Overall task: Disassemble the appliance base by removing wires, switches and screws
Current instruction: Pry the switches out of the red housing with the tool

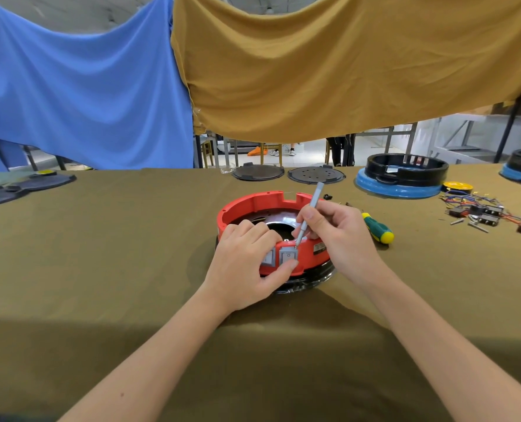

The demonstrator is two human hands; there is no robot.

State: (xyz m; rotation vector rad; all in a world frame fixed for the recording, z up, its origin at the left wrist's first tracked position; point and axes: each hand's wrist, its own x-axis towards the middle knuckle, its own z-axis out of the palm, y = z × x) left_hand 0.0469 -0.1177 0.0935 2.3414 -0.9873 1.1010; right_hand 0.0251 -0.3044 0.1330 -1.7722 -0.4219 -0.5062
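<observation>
A red round appliance base (pixel 254 205) lies on the olive cloth in front of me, on a black ring. Two grey rocker switches (pixel 288 256) sit in its near wall. My left hand (pixel 244 263) grips that wall, fingers over the rim and thumb under the right-hand switch. My right hand (pixel 335 236) holds a thin grey tool (pixel 309 213) like a pen. Its tip touches the upper right corner of the right-hand switch.
A green and yellow screwdriver (pixel 378 228) lies just right of my right hand. Removed wires and black switches (pixel 484 213) are piled at the right. Two black discs (pixel 257 173), a blue-and-black base (pixel 402 175) and a yellow spool (pixel 457 187) stand further back.
</observation>
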